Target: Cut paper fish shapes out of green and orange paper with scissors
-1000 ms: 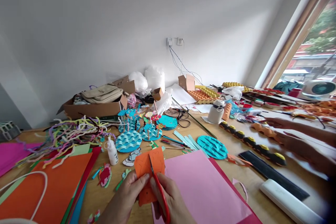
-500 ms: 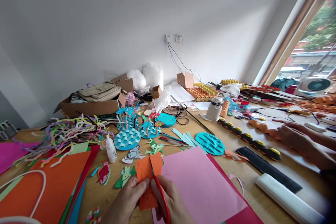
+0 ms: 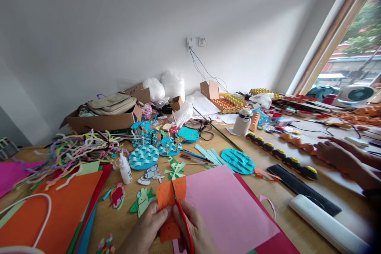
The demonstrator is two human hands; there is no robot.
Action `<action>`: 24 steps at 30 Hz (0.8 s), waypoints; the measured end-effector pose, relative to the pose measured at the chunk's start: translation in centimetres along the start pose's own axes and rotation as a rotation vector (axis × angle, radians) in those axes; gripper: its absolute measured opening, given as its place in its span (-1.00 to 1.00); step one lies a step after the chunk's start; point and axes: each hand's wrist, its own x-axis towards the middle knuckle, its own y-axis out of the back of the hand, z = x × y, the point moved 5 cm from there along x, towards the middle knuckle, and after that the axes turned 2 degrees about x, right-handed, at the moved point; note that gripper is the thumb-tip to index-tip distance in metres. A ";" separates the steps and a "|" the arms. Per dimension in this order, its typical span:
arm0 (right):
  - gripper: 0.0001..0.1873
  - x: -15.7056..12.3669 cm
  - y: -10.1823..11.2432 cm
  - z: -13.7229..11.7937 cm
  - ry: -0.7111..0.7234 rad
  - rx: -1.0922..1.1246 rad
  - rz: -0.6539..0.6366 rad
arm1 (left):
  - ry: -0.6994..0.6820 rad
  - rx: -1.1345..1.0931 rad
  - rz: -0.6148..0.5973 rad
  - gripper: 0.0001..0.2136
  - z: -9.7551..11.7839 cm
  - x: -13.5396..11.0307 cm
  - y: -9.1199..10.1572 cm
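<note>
At the bottom of the view my left hand [image 3: 147, 228] pinches a piece of orange paper [image 3: 170, 196] by its left side. My right hand [image 3: 196, 230] grips red-handled scissors [image 3: 182, 214], and their blades lie in a cut down the middle of the orange piece. Both hands hover over the near edge of a wooden table [image 3: 274, 202], just left of a pink sheet [image 3: 226, 206].
Orange and coloured sheets [image 3: 53, 210] lie at left under a tangle of pipe cleaners [image 3: 74, 152]. A glue bottle [image 3: 125, 168], blue paper discs [image 3: 238, 161], a cardboard box [image 3: 104, 119] and a black ruler [image 3: 303, 189] crowd the table. Another person's hands [image 3: 339, 154] work at right.
The orange piece and both hands have sunk lower in view, and the scissors sit deeper in the cut. The other person's hands at right have shifted slightly.
</note>
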 end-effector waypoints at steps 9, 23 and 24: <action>-0.24 0.7 0.6 1.2 -0.034 -0.006 -0.015 | 0.012 0.006 0.013 -0.65 -0.4 -0.1 0.8; -0.74 3.1 -0.4 -6.3 0.291 0.008 -0.068 | -0.355 0.153 0.167 -0.78 7.1 0.7 2.1; -0.75 3.5 -1.0 -6.5 0.308 0.010 -0.083 | -0.378 0.154 0.191 -0.79 7.5 0.5 2.0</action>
